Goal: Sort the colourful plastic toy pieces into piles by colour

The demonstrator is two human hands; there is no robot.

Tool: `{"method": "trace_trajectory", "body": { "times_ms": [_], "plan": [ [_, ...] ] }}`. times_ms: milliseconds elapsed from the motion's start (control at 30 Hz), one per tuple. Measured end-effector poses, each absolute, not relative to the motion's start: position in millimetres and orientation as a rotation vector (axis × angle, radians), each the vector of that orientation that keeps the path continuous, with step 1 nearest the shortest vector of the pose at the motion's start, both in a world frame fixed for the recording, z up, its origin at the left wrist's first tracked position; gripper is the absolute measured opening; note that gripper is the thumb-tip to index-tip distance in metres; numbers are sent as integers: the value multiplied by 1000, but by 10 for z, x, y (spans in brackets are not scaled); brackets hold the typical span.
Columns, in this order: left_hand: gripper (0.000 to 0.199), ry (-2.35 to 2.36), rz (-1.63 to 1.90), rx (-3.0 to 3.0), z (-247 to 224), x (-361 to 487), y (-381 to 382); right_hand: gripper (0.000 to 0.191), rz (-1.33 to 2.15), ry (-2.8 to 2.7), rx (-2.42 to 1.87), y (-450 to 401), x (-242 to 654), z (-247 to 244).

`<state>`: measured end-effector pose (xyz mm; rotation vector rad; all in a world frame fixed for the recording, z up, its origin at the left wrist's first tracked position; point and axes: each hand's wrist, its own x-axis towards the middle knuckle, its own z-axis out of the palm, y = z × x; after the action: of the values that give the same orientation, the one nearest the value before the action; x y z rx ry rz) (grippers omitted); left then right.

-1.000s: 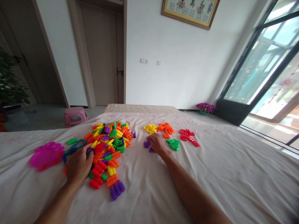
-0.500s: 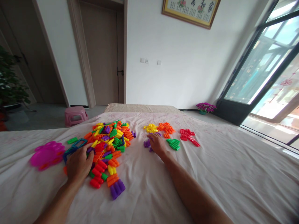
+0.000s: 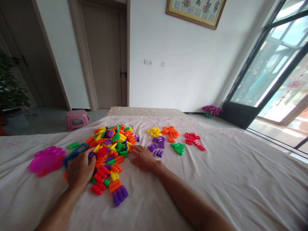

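Observation:
A large mixed pile of coloured plastic blocks lies on the cloth-covered table. My left hand rests at the pile's left side, thumb apart from the fingers, touching a purple block; whether it grips that block is unclear. Just right of the pile, my right hand is spread low over the cloth with nothing in it. Farther right lie small single-colour groups: yellow, orange, purple, green and red.
A magenta paw-shaped tray and blue frame pieces lie left of the pile. Beyond the white tablecloth are a pink stool and a pot of magenta flowers.
My right hand has moved left from the purple group to the pile's right edge, and its fingers are spread. The purple blocks are now uncovered. My left hand has stayed in place.

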<state>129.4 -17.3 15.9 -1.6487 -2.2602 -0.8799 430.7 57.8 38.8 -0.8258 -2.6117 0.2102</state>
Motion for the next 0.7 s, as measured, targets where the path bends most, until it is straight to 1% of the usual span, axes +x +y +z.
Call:
{"method": "trace_trajectory", "body": {
  "times_ms": [167,267,333,400,500,700],
  "plan": [
    [44,-2259,-884,-1649,168,1303,-177,41,248,-2586,-829,622,4256,344],
    [45,-2257,-881,-1651,169,1295,-173,25,259,-2560,-840,637,4266,359],
    [45,-2254,-877,-1657,164,1287,-169,20,252,-2528,-920,639,4264,367],
    [44,-2251,-874,-1659,158,1281,-164,24,237,-2492,-1001,648,4250,370],
    [44,-2252,-867,-1649,150,1278,-161,38,232,-2509,-1044,687,4197,382],
    [45,-2253,-871,-1645,140,1279,-162,29,184,-2528,-1293,756,3988,440]
  ]
}}
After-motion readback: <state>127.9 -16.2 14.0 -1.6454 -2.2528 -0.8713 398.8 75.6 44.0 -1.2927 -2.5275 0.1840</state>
